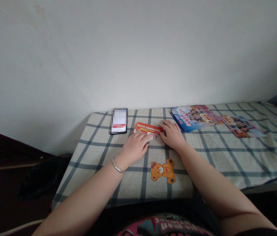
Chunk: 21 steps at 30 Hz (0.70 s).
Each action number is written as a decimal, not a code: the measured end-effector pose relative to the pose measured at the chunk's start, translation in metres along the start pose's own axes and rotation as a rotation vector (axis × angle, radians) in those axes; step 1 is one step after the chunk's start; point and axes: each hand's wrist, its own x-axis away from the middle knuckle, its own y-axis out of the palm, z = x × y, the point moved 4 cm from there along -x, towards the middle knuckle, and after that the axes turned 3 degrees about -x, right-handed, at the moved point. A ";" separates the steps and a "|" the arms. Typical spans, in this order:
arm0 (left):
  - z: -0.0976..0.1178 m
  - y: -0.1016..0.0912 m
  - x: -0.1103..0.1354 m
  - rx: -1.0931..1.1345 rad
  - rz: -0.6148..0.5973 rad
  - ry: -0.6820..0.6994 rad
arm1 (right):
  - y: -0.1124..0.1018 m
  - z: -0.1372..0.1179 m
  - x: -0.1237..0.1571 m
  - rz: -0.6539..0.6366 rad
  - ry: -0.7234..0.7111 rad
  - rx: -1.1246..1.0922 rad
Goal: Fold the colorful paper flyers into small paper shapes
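A red-orange leaflet with printed characters and a lower slanting edge lies on the checked tablecloth, apparently folded. My left hand, a silver bangle at its wrist, rests with fingers stretched over the leaflet's lower left part. At its right end, my right hand lies palm down, fingers apart and touching the edge. Both hands look open, pressing on the paper rather than gripping it; their undersides are hidden. Just beyond my right hand is a fanned stack of blue and pink flyers.
A phone with a lit, blurred screen lies left of the leaflet. More flyers spread to the right. The tablecloth has a printed bear near me. A wall borders the far edge; a black bag sits below left.
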 end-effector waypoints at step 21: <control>-0.008 0.012 0.003 -0.058 -0.001 -0.070 | -0.006 -0.015 0.003 0.093 -0.247 -0.168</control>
